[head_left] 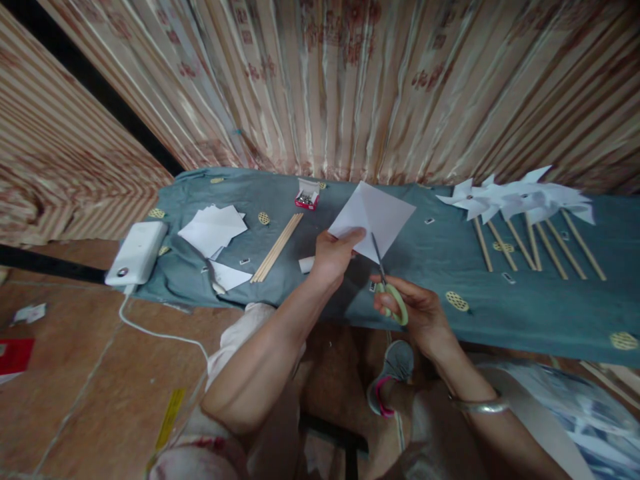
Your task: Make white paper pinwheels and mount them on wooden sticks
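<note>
My left hand (336,257) grips a square white sheet of paper (383,210) by its near left edge, thumb on top. Green-handled scissors (395,303) are in my right hand (423,310), fingers through the loops. Their dark blades lie at the sheet's near corner and point toward its middle. Whether the blades have parted the paper there, I cannot make out. Just left of my left hand, a small white roll (307,265) lies partly hidden on the cloth. Thin wooden sticks (277,247) rest side by side further left.
A blue-green cloth (435,250) covers the narrow table. Paper pinwheels (525,197) on wooden sticks lie at the right. At the back stands a small red box (307,195) of metal pieces. White sheets (215,227) and a white power bank (137,252) with a cable are on the left.
</note>
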Available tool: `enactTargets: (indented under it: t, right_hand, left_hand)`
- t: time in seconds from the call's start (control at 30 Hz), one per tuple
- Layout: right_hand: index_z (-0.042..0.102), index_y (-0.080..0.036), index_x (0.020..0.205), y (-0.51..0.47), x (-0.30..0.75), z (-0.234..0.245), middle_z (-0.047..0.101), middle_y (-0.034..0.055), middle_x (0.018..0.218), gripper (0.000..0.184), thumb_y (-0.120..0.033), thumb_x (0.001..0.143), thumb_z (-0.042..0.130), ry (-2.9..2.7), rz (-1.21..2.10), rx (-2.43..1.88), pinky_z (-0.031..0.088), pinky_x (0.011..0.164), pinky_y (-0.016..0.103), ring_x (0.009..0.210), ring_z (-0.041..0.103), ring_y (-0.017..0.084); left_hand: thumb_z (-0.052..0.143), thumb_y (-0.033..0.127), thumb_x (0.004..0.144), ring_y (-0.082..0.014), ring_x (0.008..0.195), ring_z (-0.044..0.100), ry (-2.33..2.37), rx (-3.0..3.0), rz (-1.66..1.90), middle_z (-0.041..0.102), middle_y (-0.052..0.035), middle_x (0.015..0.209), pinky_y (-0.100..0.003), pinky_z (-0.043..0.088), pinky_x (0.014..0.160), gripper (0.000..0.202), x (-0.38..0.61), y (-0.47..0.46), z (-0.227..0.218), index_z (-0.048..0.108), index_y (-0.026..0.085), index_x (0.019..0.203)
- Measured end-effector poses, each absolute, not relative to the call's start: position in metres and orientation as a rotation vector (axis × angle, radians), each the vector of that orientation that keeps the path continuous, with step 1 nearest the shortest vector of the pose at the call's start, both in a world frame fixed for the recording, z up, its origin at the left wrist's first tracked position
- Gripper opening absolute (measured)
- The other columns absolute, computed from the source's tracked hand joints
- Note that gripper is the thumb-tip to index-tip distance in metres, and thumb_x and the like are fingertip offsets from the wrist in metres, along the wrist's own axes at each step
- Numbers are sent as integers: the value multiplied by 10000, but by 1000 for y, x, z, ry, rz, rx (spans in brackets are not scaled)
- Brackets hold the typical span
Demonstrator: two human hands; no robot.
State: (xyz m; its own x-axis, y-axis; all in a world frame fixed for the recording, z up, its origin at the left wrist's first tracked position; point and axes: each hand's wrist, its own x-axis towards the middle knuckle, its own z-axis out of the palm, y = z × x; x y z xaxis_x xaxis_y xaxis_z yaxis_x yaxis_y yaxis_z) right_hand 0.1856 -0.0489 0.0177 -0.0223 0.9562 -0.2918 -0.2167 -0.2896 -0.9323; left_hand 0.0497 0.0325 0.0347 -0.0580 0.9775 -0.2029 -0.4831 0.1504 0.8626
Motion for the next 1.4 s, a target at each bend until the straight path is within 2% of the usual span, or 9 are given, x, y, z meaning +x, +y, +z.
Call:
enactTargets:
  t: [0.33,0.67,1.07,1.27,1.4]
  right_hand:
    - [789,-266,822,-48,184,20,675,-12,569,400,-420,469,897,-851,1516,-1243,469,467,209,492,582,94]
    - [790,-272,807,-48,184,22,659,-22,548,353,-384,488,890,-866,1494,-1237,463,454,215,473,571,93]
    - [784,-254,818,-49,186,18,647,-24,549,341,-369,511,878,-887,1471,-1249,463,461,226,473,567,96]
    - [754,-231,897,-50,187,17,669,-6,595,392,-425,570,848,-1012,1503,-1252,468,494,231,518,585,110]
    - [732,-223,940,-53,189,14,674,-2,615,431,-435,581,839,-1067,1523,-1233,457,522,235,560,583,118]
  left_hand:
    - [793,250,520,-135,593,585,969,625,1350,665,-15,679,-269,453,589,235,51,31,36,670,137,685]
    - [774,201,546,-140,588,592,945,603,1370,675,-18,681,-266,457,582,191,53,31,35,679,139,700]
    - [783,218,540,-142,580,589,962,603,1369,674,-20,674,-267,447,573,205,55,31,35,671,140,693]
    - [757,200,557,-109,544,548,1031,629,1347,650,7,618,-233,418,554,140,54,32,41,663,154,649]
    - [768,204,547,-128,613,610,998,617,1380,671,7,645,-246,457,634,170,48,36,42,670,152,676]
